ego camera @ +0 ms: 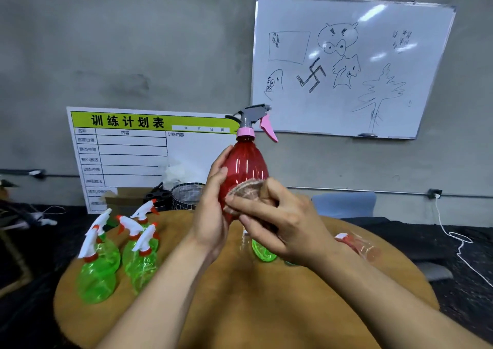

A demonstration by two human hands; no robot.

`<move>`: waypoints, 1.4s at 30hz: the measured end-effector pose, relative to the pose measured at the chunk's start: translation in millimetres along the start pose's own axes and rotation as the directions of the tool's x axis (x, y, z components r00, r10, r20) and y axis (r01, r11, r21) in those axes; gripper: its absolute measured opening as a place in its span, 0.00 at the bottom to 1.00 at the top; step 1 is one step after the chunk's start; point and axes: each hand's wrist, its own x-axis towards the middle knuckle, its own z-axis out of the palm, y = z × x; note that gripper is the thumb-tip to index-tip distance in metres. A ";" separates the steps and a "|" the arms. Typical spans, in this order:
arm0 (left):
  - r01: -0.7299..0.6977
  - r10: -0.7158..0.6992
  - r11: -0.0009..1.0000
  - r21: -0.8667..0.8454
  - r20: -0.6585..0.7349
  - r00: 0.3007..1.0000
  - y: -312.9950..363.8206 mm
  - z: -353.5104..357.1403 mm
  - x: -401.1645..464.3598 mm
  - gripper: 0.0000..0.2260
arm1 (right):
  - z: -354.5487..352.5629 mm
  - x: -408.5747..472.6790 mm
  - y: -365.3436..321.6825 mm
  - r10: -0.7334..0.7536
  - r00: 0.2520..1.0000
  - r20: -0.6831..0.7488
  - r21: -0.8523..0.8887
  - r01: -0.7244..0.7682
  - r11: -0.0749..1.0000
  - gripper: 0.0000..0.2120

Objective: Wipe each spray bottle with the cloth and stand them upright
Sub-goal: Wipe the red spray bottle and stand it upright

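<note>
My left hand (pixel 210 209) grips a red spray bottle (pixel 246 161) upright in the air above the round wooden table (pixel 240 295). The bottle has a grey sprayer head and a pink trigger. My right hand (pixel 277 220) holds a brownish cloth (pixel 249 189) bunched against the bottle's lower front. Several green spray bottles (pixel 98 266) with white and red sprayers stand upright at the table's left. Behind my right hand a green bottle (pixel 262 251) lies on the table, partly hidden. A clear reddish bottle (pixel 358 244) lies on its side at the right.
A wire basket (pixel 185 195), a cardboard box (pixel 125 197) and a leaning schedule board (pixel 128 153) are behind the table. A whiteboard (pixel 352 65) hangs on the grey wall. A white cable (pixel 458 244) trails over the dark floor at right.
</note>
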 end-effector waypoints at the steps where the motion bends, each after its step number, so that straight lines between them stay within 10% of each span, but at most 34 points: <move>1: 0.011 -0.011 1.000 0.014 -0.008 1.000 -7.0 -4.5 -3.2 0.19 | 3.9 -7.1 -2.3 0.072 0.997 -0.041 0.062 -0.069 0.996 0.15; 8: 0.073 -0.054 0.975 0.212 -0.093 0.994 -68.5 -36.9 -38.7 0.26 | 59.0 -71.4 -14.7 0.789 0.607 -0.092 0.610 -0.592 0.527 0.13; 21: 0.398 -0.358 0.907 0.141 -0.243 0.902 -194.1 -114.2 -75.7 0.24 | 152.4 -187.2 -14.9 0.933 0.278 0.228 0.613 -0.785 0.084 0.16; 28: 0.384 -0.331 0.863 0.329 -0.207 0.921 -240.2 -142.2 -83.3 0.24 | 163.4 -214.8 -12.9 0.927 0.305 0.220 0.459 -0.871 0.177 0.12; 34: 0.391 -0.335 0.855 0.341 -0.212 0.918 -248.4 -150.2 -87.3 0.24 | 169.7 -190.1 19.8 0.807 0.551 0.212 0.186 -0.833 0.520 0.14; 42: 0.386 -0.347 0.878 0.285 -0.178 0.921 -248.2 -157.4 -92.6 0.22 | 186.0 -211.5 10.9 0.641 0.686 0.344 0.074 -0.700 0.710 0.18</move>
